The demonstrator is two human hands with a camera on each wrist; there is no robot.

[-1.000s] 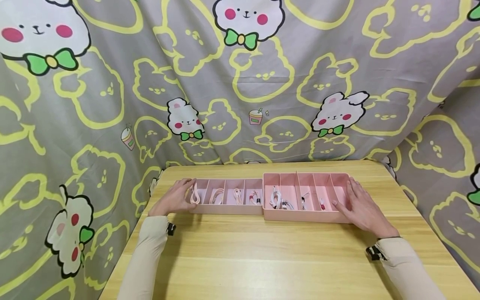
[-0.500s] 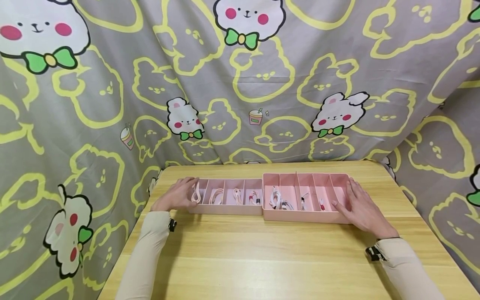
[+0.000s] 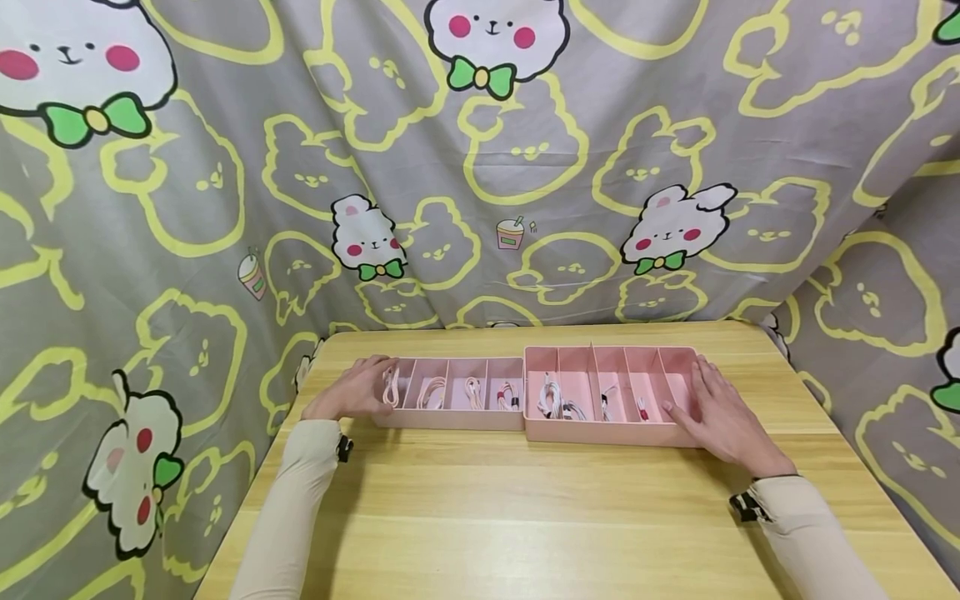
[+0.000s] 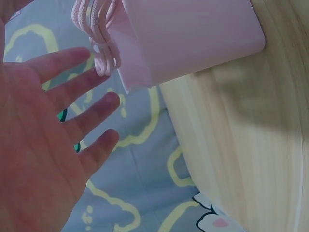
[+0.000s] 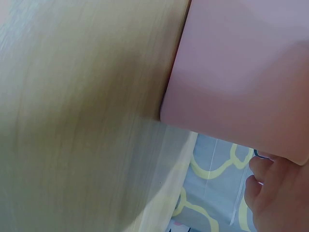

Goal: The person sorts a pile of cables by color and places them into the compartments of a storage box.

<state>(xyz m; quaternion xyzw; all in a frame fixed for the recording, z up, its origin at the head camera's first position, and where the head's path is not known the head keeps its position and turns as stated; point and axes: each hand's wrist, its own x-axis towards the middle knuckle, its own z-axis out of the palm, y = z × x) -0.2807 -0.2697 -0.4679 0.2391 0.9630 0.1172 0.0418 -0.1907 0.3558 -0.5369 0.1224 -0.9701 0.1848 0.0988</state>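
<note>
Two pink divided storage boxes stand end to end on the table: a paler left box [image 3: 453, 420] and a taller right box [image 3: 611, 432]. Coiled charging cables [image 3: 550, 395] lie in several compartments. My left hand [image 3: 351, 389] is at the left box's outer end, fingers spread and extended in the left wrist view. A pale pink cable bundle [image 4: 99, 36] pokes over that end, close to the fingertips. My right hand [image 3: 731, 421] rests against the right box's outer end, thumb at its front corner; in the right wrist view the box wall [image 5: 236, 82] partly hides the fingers.
The wooden table [image 3: 495, 517] reaches back to a grey patterned curtain [image 3: 525, 179], which also hangs along both sides. The rightmost compartment [image 3: 678, 383] of the right box shows a bare floor.
My left hand has shifted slightly to the right and away from me at the box's end. The right hand and both boxes stay nearly still.
</note>
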